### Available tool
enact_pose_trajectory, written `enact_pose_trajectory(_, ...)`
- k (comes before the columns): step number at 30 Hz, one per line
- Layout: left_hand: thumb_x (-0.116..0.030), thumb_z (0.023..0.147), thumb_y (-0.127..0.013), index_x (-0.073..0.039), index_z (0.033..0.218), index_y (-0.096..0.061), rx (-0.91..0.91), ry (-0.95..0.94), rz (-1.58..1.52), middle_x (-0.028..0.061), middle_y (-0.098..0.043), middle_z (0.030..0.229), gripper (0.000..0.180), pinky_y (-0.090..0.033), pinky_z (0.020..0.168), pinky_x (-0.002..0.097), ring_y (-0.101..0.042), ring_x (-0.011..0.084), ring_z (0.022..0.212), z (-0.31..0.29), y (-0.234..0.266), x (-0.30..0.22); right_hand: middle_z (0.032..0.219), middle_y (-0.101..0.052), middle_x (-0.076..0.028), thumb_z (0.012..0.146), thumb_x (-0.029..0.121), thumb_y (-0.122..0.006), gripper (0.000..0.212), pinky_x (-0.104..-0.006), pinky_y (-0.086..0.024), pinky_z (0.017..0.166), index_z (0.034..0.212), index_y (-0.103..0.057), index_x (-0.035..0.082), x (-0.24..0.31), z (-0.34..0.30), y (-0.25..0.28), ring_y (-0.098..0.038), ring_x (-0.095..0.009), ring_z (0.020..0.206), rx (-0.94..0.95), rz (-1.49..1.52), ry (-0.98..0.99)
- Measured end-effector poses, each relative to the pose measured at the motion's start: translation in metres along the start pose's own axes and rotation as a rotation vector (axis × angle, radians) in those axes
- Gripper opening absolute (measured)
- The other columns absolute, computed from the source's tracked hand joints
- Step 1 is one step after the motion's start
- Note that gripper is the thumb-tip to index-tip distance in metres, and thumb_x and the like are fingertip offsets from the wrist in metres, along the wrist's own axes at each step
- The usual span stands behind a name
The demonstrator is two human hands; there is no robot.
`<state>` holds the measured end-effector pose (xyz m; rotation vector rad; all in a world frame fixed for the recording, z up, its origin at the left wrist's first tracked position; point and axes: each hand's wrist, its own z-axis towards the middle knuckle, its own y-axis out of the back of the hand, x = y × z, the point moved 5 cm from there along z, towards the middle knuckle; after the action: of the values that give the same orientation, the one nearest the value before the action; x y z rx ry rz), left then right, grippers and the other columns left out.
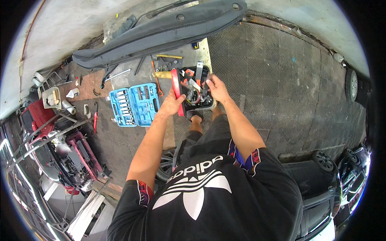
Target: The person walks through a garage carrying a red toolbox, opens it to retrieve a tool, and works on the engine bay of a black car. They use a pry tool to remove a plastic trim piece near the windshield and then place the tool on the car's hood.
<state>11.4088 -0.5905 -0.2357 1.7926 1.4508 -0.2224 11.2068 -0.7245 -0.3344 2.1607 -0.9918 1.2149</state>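
Note:
A black toolbox [209,106] full of loose tools sits in front of me at the table's edge. My left hand [173,103] is closed around a red and black lid-like piece [177,88] standing on edge along the box's left side. My right hand [217,88] is at the box's right side, fingers curled, against a dark strip [205,86]; whether it grips the strip or the rim is hard to see. Inside the box lie a grey flat metal tool [199,69], orange-handled pieces and a transparent item. Some of the contents are hidden by the lid-like piece.
Left of the box lies an open blue socket set case [145,105]. An orange-handled screwdriver [157,82] and a wooden handle [163,75] are beside it. A long black car trim panel [161,34] spans the table's far side. Cars stand around, one dismantled [66,150] at left.

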Motion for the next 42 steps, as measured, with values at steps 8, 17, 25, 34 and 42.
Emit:
enact_pose_trajectory(8,-0.025,0.095,-0.066,0.007,0.146,-0.037,0.02,-0.004,-0.06,0.0224,-0.062,0.131,0.067,-0.043,0.107,0.0365,-0.06,0.0283,0.124,0.003,-0.005,0.006,0.091,-0.067,-0.009,0.107,0.017,-0.05,0.013,-0.0313,-0.056,0.074,0.106,-0.054,0.005,0.017,-0.034,0.039,-0.068,-0.018,0.079,-0.227,0.684,0.145)
enact_pose_trajectory(17,-0.026,0.095,-0.066,0.007,0.145,-0.038,0.019,-0.03,-0.047,0.0232,-0.063,0.13,0.066,-0.044,0.106,0.0369,-0.06,0.0285,0.124,0.005,-0.004,0.003,0.084,-0.06,-0.003,0.106,0.03,-0.053,0.019,-0.029,-0.049,0.059,0.105,-0.052,0.012,-0.004,-0.062,0.052,-0.065,-0.017,0.074,-0.309,0.852,-0.286)
enact_pose_trajectory(25,-0.028,0.094,-0.067,0.006,0.142,-0.042,0.016,0.008,0.0,0.0218,-0.066,0.126,0.064,-0.045,0.103,0.0373,-0.063,0.0286,0.119,0.002,0.002,-0.008,0.065,-0.033,0.004,0.109,0.05,-0.034,0.046,-0.0252,-0.03,0.046,0.121,-0.055,0.011,0.036,-0.052,-0.019,-0.033,-0.008,0.052,0.343,1.08,-0.458)
enact_pose_trajectory(34,-0.037,0.089,-0.071,0.008,0.147,-0.033,-0.069,0.009,-0.05,0.0318,-0.055,0.135,0.083,-0.041,0.11,0.0428,-0.054,0.0411,0.129,-0.005,-0.014,-0.016,0.067,-0.039,0.003,0.11,0.048,-0.033,0.051,-0.0264,-0.033,0.048,0.136,-0.054,0.01,0.042,-0.051,-0.012,-0.036,-0.009,0.052,0.268,0.848,-0.424)
enact_pose_trajectory(42,-0.048,0.092,-0.067,0.002,0.152,-0.037,-0.049,-0.167,0.142,0.0296,-0.041,0.153,0.083,-0.036,0.116,0.0417,-0.046,0.0405,0.139,-0.032,-0.029,-0.003,0.068,-0.043,0.0,0.109,0.052,-0.033,0.057,-0.0285,-0.034,0.047,0.138,-0.055,0.008,0.007,-0.053,0.004,-0.041,-0.012,0.049,0.192,0.4,-0.415)
